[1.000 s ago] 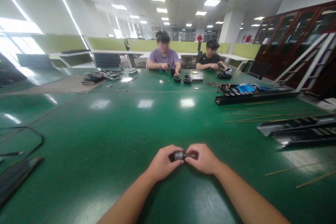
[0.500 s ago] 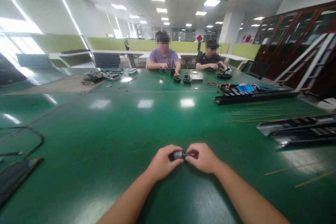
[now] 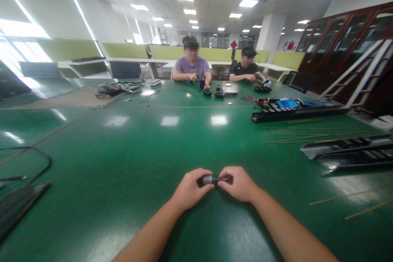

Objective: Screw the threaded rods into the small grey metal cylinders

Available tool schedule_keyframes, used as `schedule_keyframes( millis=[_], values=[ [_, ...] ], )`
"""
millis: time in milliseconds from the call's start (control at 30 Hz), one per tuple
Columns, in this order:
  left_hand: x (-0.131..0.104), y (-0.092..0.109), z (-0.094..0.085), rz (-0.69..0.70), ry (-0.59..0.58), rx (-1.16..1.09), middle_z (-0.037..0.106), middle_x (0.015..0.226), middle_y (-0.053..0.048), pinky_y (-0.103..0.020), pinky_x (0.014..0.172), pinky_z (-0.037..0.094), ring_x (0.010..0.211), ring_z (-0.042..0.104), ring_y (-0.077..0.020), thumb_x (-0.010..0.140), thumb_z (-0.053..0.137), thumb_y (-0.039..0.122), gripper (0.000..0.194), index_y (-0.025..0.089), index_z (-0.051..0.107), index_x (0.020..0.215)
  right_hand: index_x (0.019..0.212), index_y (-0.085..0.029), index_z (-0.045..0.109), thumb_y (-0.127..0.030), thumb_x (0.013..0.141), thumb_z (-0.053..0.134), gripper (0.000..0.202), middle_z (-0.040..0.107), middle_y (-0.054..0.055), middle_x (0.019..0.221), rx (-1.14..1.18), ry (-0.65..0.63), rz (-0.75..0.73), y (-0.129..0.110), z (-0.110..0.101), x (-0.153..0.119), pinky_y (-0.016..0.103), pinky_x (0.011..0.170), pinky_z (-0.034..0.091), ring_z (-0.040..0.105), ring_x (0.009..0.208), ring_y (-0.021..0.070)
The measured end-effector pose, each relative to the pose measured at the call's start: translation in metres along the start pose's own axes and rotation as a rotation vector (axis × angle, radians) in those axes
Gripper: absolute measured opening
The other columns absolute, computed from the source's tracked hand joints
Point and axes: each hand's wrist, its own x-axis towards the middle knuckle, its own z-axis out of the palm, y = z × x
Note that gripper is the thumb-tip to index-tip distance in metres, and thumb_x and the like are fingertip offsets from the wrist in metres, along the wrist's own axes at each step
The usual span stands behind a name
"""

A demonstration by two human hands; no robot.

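Low in the middle of the view, both hands grip a small dark cylindrical piece (image 3: 208,179) with a grey band. It lies sideways, just over the green tabletop. My left hand (image 3: 190,188) is closed around its thicker left end, thumb below and fingers above. The fingers of my right hand (image 3: 238,184) pinch the thinner dark shaft (image 3: 221,179) that sticks out to the right. Each end is partly covered by fingers. I cannot tell whether the cylinder and shaft are one piece or two.
Thin brass-coloured rods (image 3: 316,134) and black metal channels (image 3: 356,153) lie to the right. A long black tray (image 3: 260,118) holds wires and a blue packet. At the left are a black cable (image 3: 46,159) and a dark flat panel (image 3: 24,204). Two people sit across the table (image 3: 138,143).
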Motion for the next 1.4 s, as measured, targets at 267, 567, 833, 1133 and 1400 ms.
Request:
schedule_keyframes(
  millis=[267,567,833,1133,1400],
  values=[
    [-0.0002,-0.0003,-0.0006,-0.004,0.002,0.007,0.072,0.102,-0.004,-0.033,0.088,0.050,0.094,0.066,-0.0214,0.078,0.073,0.025,0.027,0.022,0.070,0.105,0.081,-0.019,0.070,-0.021,0.078,0.069,0.005,0.068,0.001,0.071,-0.008,0.002,0.004,-0.0003,-0.0013,-0.0005,0.024,0.061,0.040,0.059,0.064,0.0147],
    [0.0002,-0.0013,-0.0005,0.003,-0.007,0.014,0.072,0.102,-0.004,-0.032,0.088,0.050,0.094,0.066,-0.0210,0.079,0.073,0.025,0.026,0.022,0.070,0.105,0.082,-0.019,0.070,-0.021,0.078,0.069,0.005,0.068,0.001,0.071,-0.007,-0.007,0.009,-0.0010,-0.0015,-0.0004,0.024,0.060,0.041,0.059,0.064,0.0146],
    [0.0006,-0.0010,-0.0003,0.002,-0.007,0.019,0.072,0.101,-0.004,-0.032,0.086,0.050,0.093,0.066,-0.0211,0.079,0.073,0.026,0.026,0.022,0.070,0.104,0.082,-0.019,0.070,-0.021,0.078,0.069,0.005,0.068,0.001,0.072,-0.016,-0.014,0.006,-0.0014,-0.0019,-0.0003,0.024,0.061,0.040,0.059,0.065,0.0150],
    [0.0008,-0.0008,-0.0004,0.009,-0.016,0.012,0.072,0.101,-0.004,-0.032,0.086,0.050,0.094,0.065,-0.0210,0.079,0.072,0.026,0.026,0.022,0.070,0.105,0.082,-0.019,0.070,-0.021,0.077,0.069,0.005,0.069,0.001,0.073,-0.019,-0.020,0.016,-0.0029,-0.0018,-0.0005,0.024,0.061,0.041,0.060,0.065,0.0151],
    [0.0008,-0.0006,-0.0002,0.008,-0.024,0.007,0.072,0.101,-0.003,-0.031,0.086,0.049,0.094,0.065,-0.0204,0.080,0.072,0.025,0.025,0.022,0.069,0.105,0.083,-0.019,0.070,-0.022,0.078,0.069,0.006,0.069,0.000,0.073,-0.021,-0.026,0.020,-0.0019,-0.0013,-0.0005,0.024,0.061,0.040,0.060,0.065,0.0148]
  ],
)
